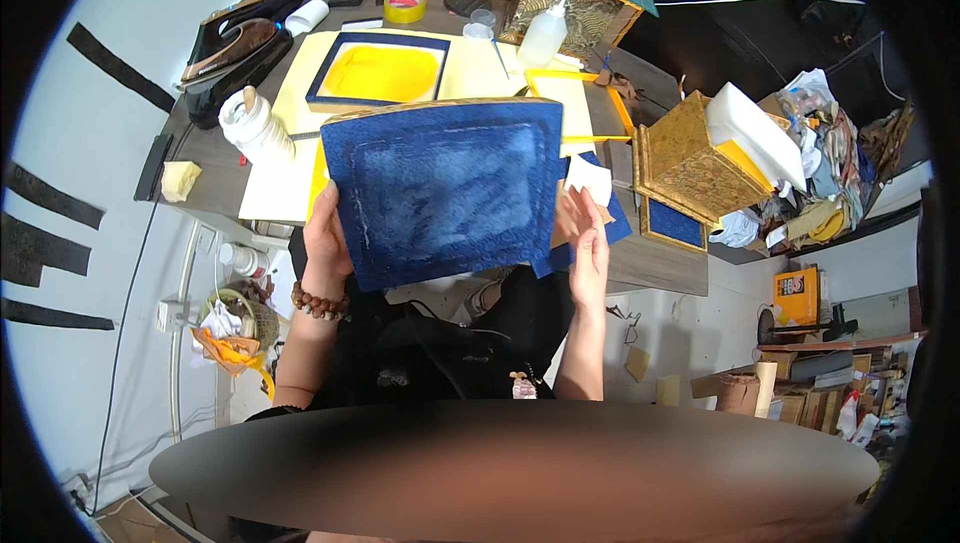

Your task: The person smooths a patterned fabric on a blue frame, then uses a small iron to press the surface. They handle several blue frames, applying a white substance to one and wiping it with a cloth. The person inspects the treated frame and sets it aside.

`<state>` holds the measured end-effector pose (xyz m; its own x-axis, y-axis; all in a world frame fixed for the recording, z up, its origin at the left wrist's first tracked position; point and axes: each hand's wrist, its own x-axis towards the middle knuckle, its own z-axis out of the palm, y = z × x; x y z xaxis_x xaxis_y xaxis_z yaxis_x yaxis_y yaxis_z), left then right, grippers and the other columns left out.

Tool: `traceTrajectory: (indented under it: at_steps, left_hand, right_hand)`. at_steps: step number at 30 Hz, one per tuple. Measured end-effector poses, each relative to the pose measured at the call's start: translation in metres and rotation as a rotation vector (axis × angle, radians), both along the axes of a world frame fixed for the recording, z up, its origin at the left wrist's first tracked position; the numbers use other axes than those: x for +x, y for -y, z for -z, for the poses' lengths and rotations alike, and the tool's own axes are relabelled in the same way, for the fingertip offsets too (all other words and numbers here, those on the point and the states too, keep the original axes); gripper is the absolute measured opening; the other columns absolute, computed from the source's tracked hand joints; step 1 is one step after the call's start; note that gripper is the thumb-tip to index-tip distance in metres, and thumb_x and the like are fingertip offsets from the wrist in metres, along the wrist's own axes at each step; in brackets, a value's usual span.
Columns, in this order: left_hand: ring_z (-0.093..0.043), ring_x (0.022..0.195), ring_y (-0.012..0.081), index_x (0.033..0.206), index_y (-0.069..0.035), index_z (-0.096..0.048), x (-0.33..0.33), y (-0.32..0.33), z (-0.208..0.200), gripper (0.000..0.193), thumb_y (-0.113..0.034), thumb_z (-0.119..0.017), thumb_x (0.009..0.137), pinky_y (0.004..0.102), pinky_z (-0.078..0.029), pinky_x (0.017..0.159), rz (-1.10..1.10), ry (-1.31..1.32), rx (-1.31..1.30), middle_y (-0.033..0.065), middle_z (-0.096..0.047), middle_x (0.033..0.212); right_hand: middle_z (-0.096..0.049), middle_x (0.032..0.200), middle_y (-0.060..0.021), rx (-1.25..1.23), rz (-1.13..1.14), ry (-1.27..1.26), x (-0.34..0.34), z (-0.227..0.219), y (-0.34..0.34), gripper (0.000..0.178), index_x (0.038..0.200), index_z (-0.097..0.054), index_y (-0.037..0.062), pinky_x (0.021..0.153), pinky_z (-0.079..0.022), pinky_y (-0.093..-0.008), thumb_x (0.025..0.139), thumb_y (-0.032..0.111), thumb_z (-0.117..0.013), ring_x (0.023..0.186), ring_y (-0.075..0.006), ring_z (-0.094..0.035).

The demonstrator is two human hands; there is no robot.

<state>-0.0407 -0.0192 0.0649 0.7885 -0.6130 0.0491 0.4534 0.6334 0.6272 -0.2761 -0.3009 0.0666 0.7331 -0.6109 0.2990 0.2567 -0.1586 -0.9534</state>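
A blue fabric-covered panel (450,193) with a raised rectangular middle and a thin gold-patterned far edge is held up over the table's front edge. My left hand (327,235) grips its left side, thumb on the edge and the other fingers mostly hidden behind. Beside the panel's right edge is my right hand (587,238), fingers stretched out and pointing up; whether it touches the panel is hard to make out. Past the panel lies a shallow blue-rimmed tray (318,78) with a yellow inside. White paper (590,180) and blue sheet material (617,223) lie near my right hand.
A white jar (255,128) with a stick in it and a yellow sponge (180,181) stand at left. Farther back are yellow tape (404,8) and a squeeze bottle (543,38). A gold-patterned box (700,158) stands at right, near a heap of scraps (830,163).
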Motion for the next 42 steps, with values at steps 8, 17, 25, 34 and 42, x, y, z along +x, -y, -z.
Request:
traceTrajectory:
  at_steps: [8,17,25,34,42]
  left_hand:
    - [-0.066,0.116,0.0252,0.146,0.0,-0.046,-0.007,0.029,-0.032,0.077,-0.05,-0.067,0.093,0.0412,-0.057,0.097,0.15,0.111,0.036,0.0159,-0.064,0.132]
    - [-0.069,0.101,0.0163,0.134,0.004,-0.054,-0.016,0.039,-0.04,0.054,-0.038,-0.06,0.101,0.0316,-0.059,0.09,0.147,0.124,0.038,0.0124,-0.069,0.119]
    - [-0.07,0.103,0.0142,0.136,0.004,-0.054,-0.02,0.038,-0.051,0.048,-0.029,-0.061,0.102,0.0286,-0.058,0.091,0.19,0.188,-0.015,0.0116,-0.07,0.121]
    - [-0.068,0.104,0.0117,0.134,0.002,-0.056,-0.023,0.039,-0.049,0.043,-0.031,-0.054,0.108,0.0275,-0.057,0.091,0.186,0.186,-0.005,0.0096,-0.07,0.121]
    - [-0.068,0.104,0.0113,0.133,0.002,-0.058,-0.026,0.038,-0.056,0.039,-0.028,-0.05,0.109,0.0266,-0.056,0.092,0.221,0.118,0.005,0.0094,-0.07,0.12]
  right_hand:
    - [-0.048,0.151,-0.0129,0.075,0.153,0.192,0.009,0.002,-0.012,0.053,0.15,-0.044,-0.0003,0.116,-0.035,-0.0384,0.113,0.037,-0.035,0.137,-0.0221,-0.047]
    - [-0.053,0.147,-0.0114,0.222,0.136,0.221,0.005,0.006,-0.009,0.053,0.151,-0.044,0.001,0.113,-0.04,-0.0389,0.113,0.037,-0.037,0.133,-0.0224,-0.052]
    - [-0.053,0.147,-0.0113,0.286,0.083,0.247,0.009,0.011,-0.005,0.052,0.151,-0.044,0.0001,0.113,-0.039,-0.0397,0.113,0.036,-0.036,0.133,-0.0229,-0.051]
    - [-0.055,0.145,-0.0122,0.393,0.119,0.237,0.01,0.018,-0.007,0.053,0.148,-0.047,0.0001,0.112,-0.042,-0.0395,0.112,0.038,-0.039,0.131,-0.0238,-0.054]
    - [-0.059,0.14,-0.0112,0.612,0.12,0.212,0.014,0.034,0.003,0.05,0.144,-0.051,0.0005,0.106,-0.048,-0.0396,0.111,0.038,-0.045,0.126,-0.0244,-0.059]
